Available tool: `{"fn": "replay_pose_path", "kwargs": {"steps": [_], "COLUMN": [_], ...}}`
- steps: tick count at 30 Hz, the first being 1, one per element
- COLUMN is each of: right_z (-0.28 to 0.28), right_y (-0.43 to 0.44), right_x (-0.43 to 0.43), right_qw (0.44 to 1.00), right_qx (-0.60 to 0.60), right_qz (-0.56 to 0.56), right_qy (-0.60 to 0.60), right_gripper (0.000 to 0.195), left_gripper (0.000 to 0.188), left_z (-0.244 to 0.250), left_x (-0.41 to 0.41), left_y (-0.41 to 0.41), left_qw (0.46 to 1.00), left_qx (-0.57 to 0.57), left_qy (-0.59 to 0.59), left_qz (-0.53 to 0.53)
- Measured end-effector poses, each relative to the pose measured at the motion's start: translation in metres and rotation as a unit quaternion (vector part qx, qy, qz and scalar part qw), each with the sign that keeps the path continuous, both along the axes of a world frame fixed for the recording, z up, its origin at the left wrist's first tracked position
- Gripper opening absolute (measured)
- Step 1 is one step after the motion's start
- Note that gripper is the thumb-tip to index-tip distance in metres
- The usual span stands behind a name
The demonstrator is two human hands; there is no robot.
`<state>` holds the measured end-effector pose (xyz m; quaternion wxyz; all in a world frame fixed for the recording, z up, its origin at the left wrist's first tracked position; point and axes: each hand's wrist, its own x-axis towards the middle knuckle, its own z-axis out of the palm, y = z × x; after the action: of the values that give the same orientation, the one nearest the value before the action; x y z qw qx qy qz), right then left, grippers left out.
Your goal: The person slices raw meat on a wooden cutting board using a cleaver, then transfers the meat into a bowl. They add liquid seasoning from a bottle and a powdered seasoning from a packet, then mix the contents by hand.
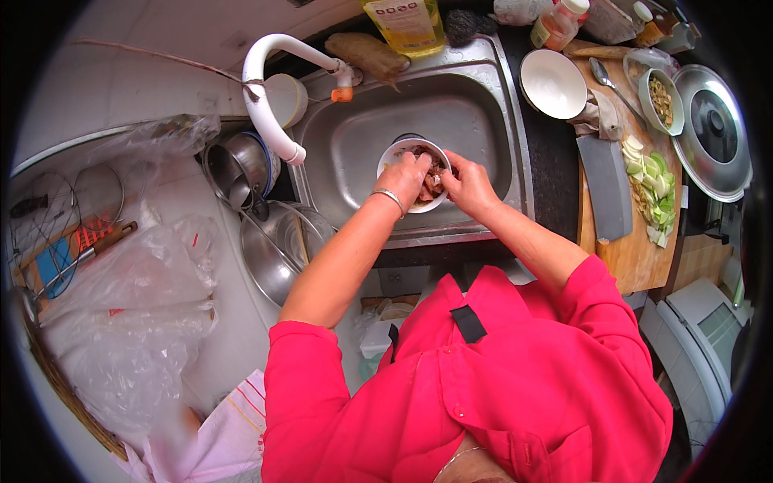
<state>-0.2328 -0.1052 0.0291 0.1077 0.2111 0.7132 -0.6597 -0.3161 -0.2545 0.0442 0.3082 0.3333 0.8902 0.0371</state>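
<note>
Over the stainless steel sink (pixel 338 163), a white bowl (pixel 386 158) holds dark reddish-brown pieces of food (pixel 430 192), which look like meat. My left hand (pixel 403 178), with a silver bangle at its wrist, has its fingers down in the bowl on the food. At the bowl's right side my right hand (pixel 472 186) grips the rim, its thumb reaching inside. The fingertips of my left hand are partly hidden among the pieces. A dark round thing shows just behind the bowl.
A white faucet pipe (pixel 270 115) arches at the sink's left. On the right, a cleaver (pixel 606 187) and sliced green vegetables (pixel 655 190) lie on a wooden cutting board (pixel 640 265), near an empty white bowl (pixel 553 83). Metal pans (pixel 266 265) stand at left.
</note>
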Motion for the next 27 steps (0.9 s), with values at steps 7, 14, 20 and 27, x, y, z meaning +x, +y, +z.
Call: {"fn": "replay_pose_path", "kwargs": {"steps": [7, 14, 20, 27], "right_z": [-0.06, -0.098, -0.138, -0.146], "right_y": [0.002, 0.021, 0.025, 0.026], "right_x": [0.0, -0.004, -0.006, -0.005], "right_qw": [0.997, 0.992, 0.984, 0.969], "right_qx": [0.078, 0.121, 0.168, 0.23], "right_qz": [-0.002, 0.017, 0.059, 0.048], "right_qy": [0.024, -0.023, -0.025, -0.075], "right_gripper": [0.036, 0.038, 0.039, 0.027], "left_gripper": [0.054, 0.072, 0.063, 0.033], "left_z": [-0.051, -0.069, -0.122, -0.16], "left_x": [0.007, 0.011, 0.021, 0.029], "left_y": [0.007, 0.004, 0.025, 0.049], "left_qw": [0.979, 0.985, 0.999, 0.999], "left_qx": [0.061, 0.061, 0.041, 0.019], "left_qy": [-0.049, -0.122, -0.006, 0.017], "left_qz": [0.187, 0.103, -0.003, 0.019]}}
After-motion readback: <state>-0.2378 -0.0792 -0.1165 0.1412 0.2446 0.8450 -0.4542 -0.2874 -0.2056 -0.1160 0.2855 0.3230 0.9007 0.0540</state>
